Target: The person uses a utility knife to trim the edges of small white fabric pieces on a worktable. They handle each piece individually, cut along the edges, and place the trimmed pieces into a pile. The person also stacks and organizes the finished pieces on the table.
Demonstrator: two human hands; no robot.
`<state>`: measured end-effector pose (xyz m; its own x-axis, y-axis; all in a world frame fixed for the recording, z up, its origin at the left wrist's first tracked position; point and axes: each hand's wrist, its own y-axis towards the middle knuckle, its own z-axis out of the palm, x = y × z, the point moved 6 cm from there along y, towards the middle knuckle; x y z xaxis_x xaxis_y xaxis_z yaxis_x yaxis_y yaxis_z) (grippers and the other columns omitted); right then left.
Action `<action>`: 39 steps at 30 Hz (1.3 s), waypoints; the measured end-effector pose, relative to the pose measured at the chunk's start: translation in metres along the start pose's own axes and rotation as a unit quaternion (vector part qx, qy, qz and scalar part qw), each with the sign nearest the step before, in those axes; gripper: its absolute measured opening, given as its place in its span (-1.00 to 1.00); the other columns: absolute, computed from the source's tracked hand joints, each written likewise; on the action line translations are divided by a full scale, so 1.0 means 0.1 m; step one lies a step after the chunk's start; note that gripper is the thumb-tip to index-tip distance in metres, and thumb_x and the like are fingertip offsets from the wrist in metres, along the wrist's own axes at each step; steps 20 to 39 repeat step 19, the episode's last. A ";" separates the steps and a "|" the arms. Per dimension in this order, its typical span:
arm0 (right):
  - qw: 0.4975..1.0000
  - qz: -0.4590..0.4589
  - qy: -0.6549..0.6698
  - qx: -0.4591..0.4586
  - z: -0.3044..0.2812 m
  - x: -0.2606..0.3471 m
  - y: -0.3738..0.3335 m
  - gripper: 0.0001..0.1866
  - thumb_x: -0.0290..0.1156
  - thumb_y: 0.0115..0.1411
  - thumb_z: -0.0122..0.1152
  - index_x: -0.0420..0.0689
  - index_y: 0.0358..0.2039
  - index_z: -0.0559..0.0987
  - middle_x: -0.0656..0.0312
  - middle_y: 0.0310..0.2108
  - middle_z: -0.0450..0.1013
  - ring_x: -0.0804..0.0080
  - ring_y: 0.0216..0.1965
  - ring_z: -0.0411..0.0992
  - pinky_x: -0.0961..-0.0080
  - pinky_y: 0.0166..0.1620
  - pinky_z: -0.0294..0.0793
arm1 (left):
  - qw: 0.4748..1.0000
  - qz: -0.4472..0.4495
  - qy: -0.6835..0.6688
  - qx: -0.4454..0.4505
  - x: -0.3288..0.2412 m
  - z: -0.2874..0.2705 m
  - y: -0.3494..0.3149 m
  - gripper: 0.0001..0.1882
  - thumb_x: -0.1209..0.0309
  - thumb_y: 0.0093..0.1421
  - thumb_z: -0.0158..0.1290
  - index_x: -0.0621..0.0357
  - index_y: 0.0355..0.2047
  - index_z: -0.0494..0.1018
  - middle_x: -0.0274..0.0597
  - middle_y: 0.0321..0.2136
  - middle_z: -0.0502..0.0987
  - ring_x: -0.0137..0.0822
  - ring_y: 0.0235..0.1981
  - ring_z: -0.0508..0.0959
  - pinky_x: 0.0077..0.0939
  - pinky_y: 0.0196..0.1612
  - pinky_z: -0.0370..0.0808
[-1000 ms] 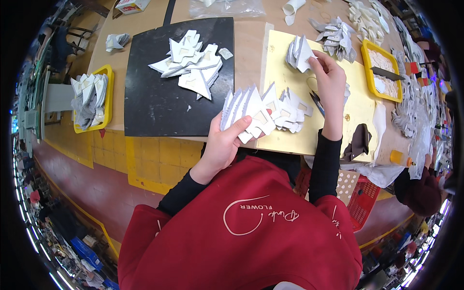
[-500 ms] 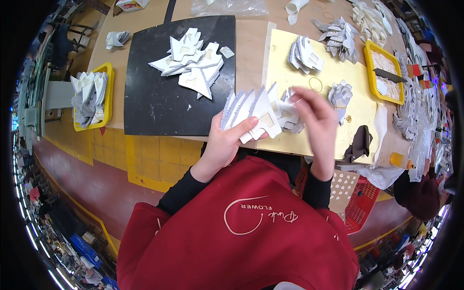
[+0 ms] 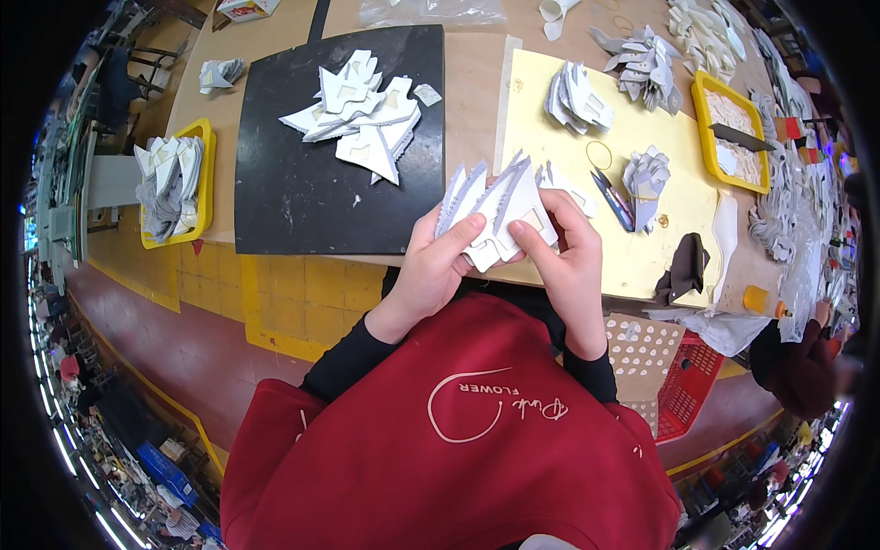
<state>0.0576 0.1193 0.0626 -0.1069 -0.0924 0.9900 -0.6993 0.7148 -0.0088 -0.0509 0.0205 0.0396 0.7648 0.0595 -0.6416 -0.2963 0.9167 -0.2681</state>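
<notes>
A fanned stack of white cut pieces (image 3: 520, 207) with grey zigzag edges, shaped like shoe parts, is held over the table's near edge. My left hand (image 3: 426, 270) is closed on its left side, thumb on top. My right hand (image 3: 573, 261) grips its right side, thumb pressed on the front piece; fingers behind are hidden. Just beyond the right hand more white pieces (image 3: 576, 194) lie on a yellow sheet (image 3: 541, 92). A slim pointed tool (image 3: 612, 197) rests beside a banded grey bundle (image 3: 646, 176).
A black mat (image 3: 284, 174) bears a pile of similar pieces (image 3: 362, 110). At the left stands a filled yellow basket (image 3: 209, 179); at the right, a yellow tray (image 3: 704, 137) with a dark blade-like strip (image 3: 742, 137) across it. A red crate (image 3: 692, 385) stands below the table.
My right hand has come down and left, from above the pieces on the yellow sheet onto the held stack. The slim tool now shows uncovered. The left hand has shifted slightly right.
</notes>
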 end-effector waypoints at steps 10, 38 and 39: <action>0.999 -0.009 0.025 -0.042 -0.01 0.02 -0.01 -0.76 -0.54 0.18 0.27 -0.35 -0.15 0.55 0.13 -0.18 0.47 0.39 -0.13 0.45 0.52 -0.02 0.39 | 1.000 -0.005 0.025 0.004 0.04 0.05 0.02 -0.48 0.42 0.42 -0.16 0.36 0.33 0.10 0.00 0.13 0.40 -0.30 0.06 0.51 -0.45 0.06 0.50; 0.999 -0.029 0.016 -0.033 -0.02 0.08 -0.02 -0.69 -0.55 0.22 0.21 -0.36 -0.02 0.51 0.15 -0.01 0.42 0.47 0.00 0.38 0.55 0.07 0.35 | 0.997 -0.026 0.067 0.005 0.04 0.00 -0.01 -0.26 0.21 0.32 -0.12 0.47 0.36 -0.03 0.17 0.24 0.28 -0.10 0.21 0.43 -0.37 0.16 0.47; 0.999 -0.029 0.016 -0.033 -0.02 0.08 -0.02 -0.69 -0.55 0.22 0.21 -0.36 -0.02 0.51 0.15 -0.01 0.42 0.47 0.00 0.38 0.55 0.07 0.35 | 0.997 -0.026 0.067 0.005 0.04 0.00 -0.01 -0.26 0.21 0.32 -0.12 0.47 0.36 -0.03 0.17 0.24 0.28 -0.10 0.21 0.43 -0.37 0.16 0.47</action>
